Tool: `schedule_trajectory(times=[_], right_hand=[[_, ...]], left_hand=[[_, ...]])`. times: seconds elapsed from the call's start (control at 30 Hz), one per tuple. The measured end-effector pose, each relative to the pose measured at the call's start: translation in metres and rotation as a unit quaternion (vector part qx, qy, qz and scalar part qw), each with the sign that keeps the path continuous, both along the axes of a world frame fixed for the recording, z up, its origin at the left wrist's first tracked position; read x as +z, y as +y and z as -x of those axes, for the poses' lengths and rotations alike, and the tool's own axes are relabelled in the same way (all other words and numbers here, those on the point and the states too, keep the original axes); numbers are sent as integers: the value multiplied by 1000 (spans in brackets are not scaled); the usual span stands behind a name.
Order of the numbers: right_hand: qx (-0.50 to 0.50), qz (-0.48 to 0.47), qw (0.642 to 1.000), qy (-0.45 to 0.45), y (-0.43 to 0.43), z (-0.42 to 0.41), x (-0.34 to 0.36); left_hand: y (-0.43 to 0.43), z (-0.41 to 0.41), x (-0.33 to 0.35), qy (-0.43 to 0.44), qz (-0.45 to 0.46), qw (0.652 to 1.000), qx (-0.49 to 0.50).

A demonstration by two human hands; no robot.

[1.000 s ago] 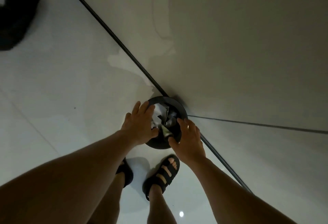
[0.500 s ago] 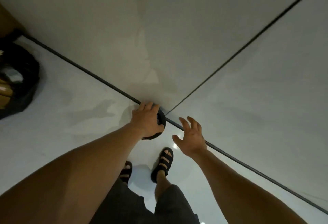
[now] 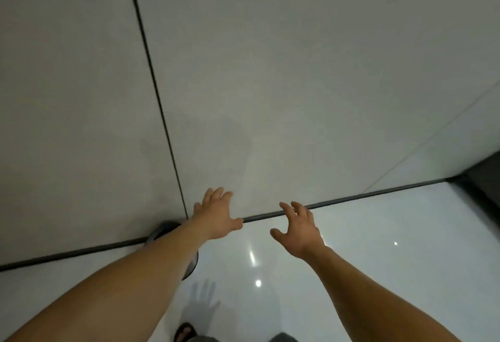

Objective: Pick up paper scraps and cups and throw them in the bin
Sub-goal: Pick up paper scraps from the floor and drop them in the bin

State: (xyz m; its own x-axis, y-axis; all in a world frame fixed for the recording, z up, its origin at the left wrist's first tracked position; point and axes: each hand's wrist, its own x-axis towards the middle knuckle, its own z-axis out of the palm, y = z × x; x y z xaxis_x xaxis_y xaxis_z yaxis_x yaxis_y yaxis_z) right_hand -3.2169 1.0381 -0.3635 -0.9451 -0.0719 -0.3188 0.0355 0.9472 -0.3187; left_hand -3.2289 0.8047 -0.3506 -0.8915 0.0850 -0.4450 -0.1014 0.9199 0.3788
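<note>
The round black bin (image 3: 159,230) stands on the floor against the wall, mostly hidden under my left forearm; only parts of its rim show. My left hand (image 3: 216,215) is held in the air above and to the right of the bin, fingers spread, holding nothing. My right hand (image 3: 299,229) hovers further right, fingers loosely spread and empty. No paper scraps or cups are in view.
A grey wall (image 3: 270,71) with a dark vertical seam (image 3: 154,79) fills the upper view. A dark baseboard strip (image 3: 351,198) meets the glossy white floor (image 3: 378,260). A dark object (image 3: 484,179) sits at the right edge. My sandalled foot (image 3: 185,332) shows at the bottom.
Both hands have left the bin and lifted to the right with spread fingers. The view has swung right, so the bin now lies under my left forearm.
</note>
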Motion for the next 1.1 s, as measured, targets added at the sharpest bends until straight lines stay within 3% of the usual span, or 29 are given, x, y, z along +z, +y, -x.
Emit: schedule_trajectory(times=[0.4,0.63,0.87,1.1], right_hand=[[-225,4,973,48,285,-69,32],[-331,5,943,35,410,-105,35],[-414,0,910,20,500,-94,28],[-528,-24,849,-3,594,-89,43]], left_hand=[[328,32,56,86,16,967,-237],[474,25,50,73,14,939,-335],[587,68,35,55,23,905,-422],[722,117,43,27,-33,862,-506]])
